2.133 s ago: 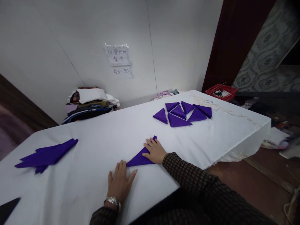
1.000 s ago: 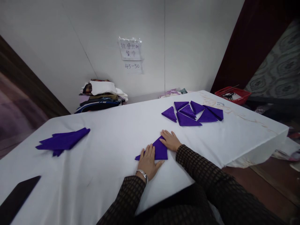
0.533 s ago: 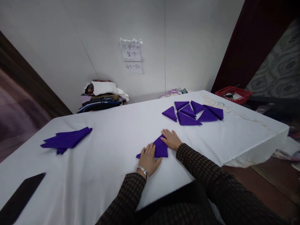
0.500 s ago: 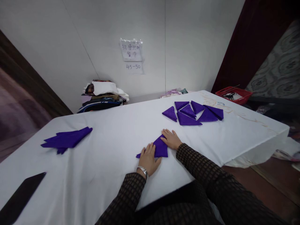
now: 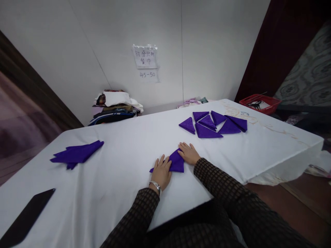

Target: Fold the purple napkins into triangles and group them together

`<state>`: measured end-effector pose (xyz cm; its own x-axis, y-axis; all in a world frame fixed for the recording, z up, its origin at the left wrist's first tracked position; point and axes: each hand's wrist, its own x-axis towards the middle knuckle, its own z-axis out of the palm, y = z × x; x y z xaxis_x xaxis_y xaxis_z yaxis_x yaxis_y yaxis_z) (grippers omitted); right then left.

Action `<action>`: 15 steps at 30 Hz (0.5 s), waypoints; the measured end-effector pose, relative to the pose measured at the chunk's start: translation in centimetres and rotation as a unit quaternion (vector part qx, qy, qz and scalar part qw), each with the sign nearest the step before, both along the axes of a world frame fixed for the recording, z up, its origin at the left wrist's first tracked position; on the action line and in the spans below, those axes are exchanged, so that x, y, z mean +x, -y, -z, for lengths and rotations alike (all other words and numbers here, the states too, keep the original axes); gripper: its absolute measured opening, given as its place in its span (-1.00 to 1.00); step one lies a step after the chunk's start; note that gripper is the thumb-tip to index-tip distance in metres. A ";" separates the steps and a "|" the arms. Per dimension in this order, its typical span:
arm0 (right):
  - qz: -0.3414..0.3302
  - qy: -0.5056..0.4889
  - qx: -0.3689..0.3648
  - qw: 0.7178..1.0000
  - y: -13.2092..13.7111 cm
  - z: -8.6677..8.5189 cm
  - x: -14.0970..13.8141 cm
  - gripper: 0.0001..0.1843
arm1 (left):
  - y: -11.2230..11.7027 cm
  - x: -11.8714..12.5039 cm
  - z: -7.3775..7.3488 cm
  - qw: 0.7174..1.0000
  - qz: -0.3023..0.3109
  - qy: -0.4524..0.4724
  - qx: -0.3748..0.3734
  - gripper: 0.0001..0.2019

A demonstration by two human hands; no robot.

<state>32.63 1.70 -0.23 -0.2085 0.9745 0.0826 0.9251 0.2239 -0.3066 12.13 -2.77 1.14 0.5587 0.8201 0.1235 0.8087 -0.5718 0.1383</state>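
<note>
Head view: left hand (image 5: 161, 173) and right hand (image 5: 189, 154) lie on the cloth (image 5: 177, 163) below frame centre, fingers (image 5: 161, 161) loosely spread and gripping nothing.

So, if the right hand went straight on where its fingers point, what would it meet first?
The way looks free for the right hand across the white tablecloth to its far edge; beyond, probably the wall or the clothes pile, but depth is unclear.
</note>
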 end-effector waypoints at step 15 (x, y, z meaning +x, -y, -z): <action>-0.136 -0.112 -0.057 0.983 2.4 -0.9 2.3 -0.45 | -4.0 -2.5 -3.4 0.911 -0.163 0.291 -0.244 -0.72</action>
